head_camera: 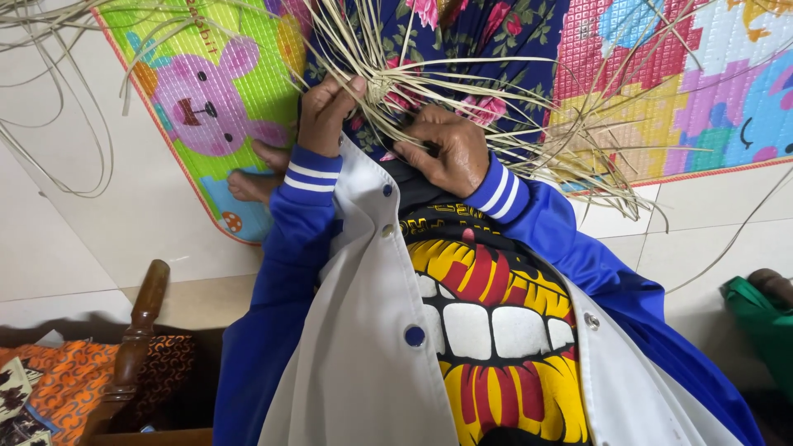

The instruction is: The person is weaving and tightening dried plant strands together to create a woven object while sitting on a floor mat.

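Pale floor tiles [99, 231] spread beneath you, with a bright cartoon play mat [215, 91] laid across them. Over your lap, on dark floral cloth [487, 33], sits the woven strip bundle [396, 91], a loose knot of thin straw-coloured strips fanning out in every direction. Your left hand [326, 111] holds its grip pressed together, thumb and fingers pinching a few strips at the knot's edge. Your right hand [446, 149] lies just beside it, touching the bundle from below, fingers curled around strips; you cannot tell how tightly that grip closes. Your bare foot [256, 177] rests on the mat near the left cuff. A dark wooden chair post [136, 339] stands at lower left, and loose strips [49, 99] curl over the tiles.
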